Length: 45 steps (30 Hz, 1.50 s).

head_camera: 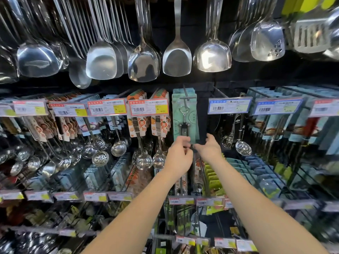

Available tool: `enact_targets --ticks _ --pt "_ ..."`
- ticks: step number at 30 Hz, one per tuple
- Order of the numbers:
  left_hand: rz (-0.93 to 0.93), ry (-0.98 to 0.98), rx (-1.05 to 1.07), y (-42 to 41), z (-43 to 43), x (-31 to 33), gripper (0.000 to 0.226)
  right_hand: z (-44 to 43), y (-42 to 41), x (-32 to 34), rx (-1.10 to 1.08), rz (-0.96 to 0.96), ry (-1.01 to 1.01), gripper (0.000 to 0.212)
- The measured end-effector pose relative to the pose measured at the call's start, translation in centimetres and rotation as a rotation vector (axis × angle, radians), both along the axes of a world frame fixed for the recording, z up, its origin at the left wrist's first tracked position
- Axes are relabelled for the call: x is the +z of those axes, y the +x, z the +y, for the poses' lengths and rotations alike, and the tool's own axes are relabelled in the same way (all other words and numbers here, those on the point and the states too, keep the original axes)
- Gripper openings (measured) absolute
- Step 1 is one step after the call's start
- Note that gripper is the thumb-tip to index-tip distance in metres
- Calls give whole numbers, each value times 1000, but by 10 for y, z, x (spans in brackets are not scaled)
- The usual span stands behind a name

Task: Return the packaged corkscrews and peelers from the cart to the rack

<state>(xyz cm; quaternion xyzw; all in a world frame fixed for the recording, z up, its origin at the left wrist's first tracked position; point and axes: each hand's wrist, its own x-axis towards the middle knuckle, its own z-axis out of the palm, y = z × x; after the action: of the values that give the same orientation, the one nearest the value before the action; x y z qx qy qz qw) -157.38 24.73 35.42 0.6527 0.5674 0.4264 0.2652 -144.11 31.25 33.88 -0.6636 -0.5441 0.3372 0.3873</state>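
Observation:
A packaged corkscrew point(185, 116) on a pale green card hangs from a rack hook point(185, 93) at the centre, with several like cards stacked behind it. My left hand point(178, 154) pinches the card's lower left corner. Just right of it, my right hand point(209, 148) holds the lower right edge with thumb and fingers curled at the card's bottom. Both arms reach up from below. The cart is out of view.
Steel spatulas and ladles point(177, 57) hang in a row overhead. Price tags point(148, 107) front the hooks on either side. Skimmers point(243, 147) dangle to the right, packaged utensils point(137, 176) fill the lower rows.

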Motion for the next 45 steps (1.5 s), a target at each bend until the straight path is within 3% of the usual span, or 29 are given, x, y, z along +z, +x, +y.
enact_targets --ticks 6,10,16,19,29,34,41,45 --pt "287 -52 -265 29 -15 -23 38 -55 34 -28 -41 -203 -112 52" --pt "358 -48 -325 52 -26 -41 42 -99 66 -42 -91 -298 -117 40" --pt "561 -30 -526 119 -50 -73 52 -193 132 -61 -247 -383 -211 58" --pt "675 -35 -700 166 -77 -87 57 -241 179 -72 -344 -398 -266 50" --pt "885 54 -1033 394 -166 -125 50 -391 373 -119 -656 -466 -450 43" --pt "1120 278 -1118 525 -227 -141 40 -463 481 -126 -768 -429 -564 40" --pt "1129 278 -1203 660 -268 -161 58 -518 597 -135 -850 -408 -644 47" --pt "1154 261 -1240 726 -260 -166 47 -525 655 -152 -859 -337 -670 46"
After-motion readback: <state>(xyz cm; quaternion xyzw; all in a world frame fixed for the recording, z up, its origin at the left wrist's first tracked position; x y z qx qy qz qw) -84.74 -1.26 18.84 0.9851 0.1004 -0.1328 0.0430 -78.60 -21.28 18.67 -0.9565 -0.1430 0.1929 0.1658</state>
